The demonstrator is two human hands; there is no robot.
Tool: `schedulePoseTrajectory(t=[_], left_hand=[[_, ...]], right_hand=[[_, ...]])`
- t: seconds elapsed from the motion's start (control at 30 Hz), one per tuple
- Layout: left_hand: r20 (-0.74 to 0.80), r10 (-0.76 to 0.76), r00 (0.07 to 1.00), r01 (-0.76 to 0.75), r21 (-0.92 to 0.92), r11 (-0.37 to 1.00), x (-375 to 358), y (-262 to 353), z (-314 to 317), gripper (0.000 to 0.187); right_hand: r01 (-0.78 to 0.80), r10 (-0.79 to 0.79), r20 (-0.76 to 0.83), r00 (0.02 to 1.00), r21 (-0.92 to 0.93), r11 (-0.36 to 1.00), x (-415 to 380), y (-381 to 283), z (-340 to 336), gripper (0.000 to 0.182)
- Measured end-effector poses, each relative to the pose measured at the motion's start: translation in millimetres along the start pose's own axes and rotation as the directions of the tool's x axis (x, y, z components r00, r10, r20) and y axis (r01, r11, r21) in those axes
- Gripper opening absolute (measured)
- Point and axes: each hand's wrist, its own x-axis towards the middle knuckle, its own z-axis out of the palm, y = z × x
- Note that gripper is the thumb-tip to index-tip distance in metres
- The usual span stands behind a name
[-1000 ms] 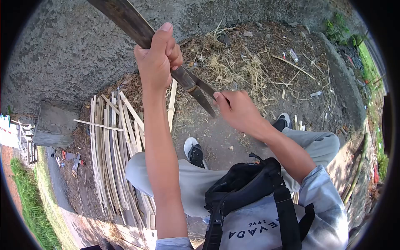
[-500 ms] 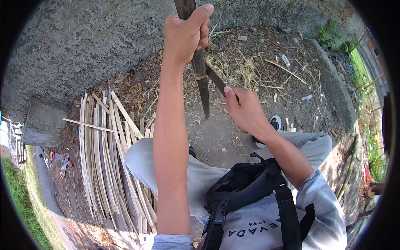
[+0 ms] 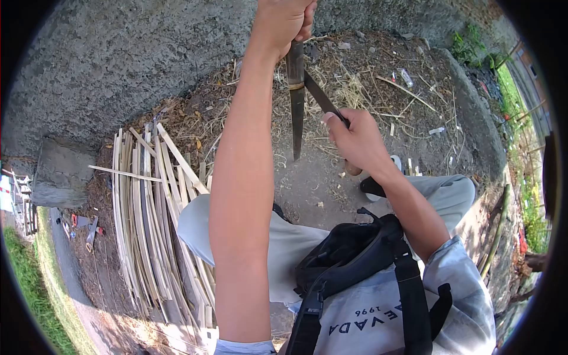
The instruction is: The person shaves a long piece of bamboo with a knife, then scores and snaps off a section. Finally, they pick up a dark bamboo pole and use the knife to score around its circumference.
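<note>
My left hand (image 3: 287,23) is wrapped round a dark wooden pole (image 3: 295,68) at the top of the view. The pole's lower part narrows to a long tapered end (image 3: 297,121), below a light band. In my right hand (image 3: 357,139) is the handle of a knife, its fingers closed. The knife's dark blade (image 3: 320,94) slants up to the left and its tip meets the pole's side near the band. Where exactly the edge touches cannot be made out.
A pile of split strips (image 3: 148,219) lies to the left, with a saw (image 3: 92,234) beyond it. Shavings (image 3: 355,92) and a plastic bottle (image 3: 406,77) are on the ground. A rough wall (image 3: 142,59) runs behind. A black bag (image 3: 349,248) rests on my lap.
My left hand has moved up and slightly right, partly out of view, with the pole now more upright. My right hand and the knife have shifted slightly right, still beside the pole.
</note>
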Motion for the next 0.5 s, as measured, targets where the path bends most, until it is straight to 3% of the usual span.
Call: schedulePoseTrajectory(t=[0.5], left_hand=[[0.008,-0.036,0.999,0.036,-0.033,0.999,30,-13,0,0.038]], right_hand=[[0.046,-0.046,-0.012,0.999,0.003,0.999,2,22,-18,0.029]])
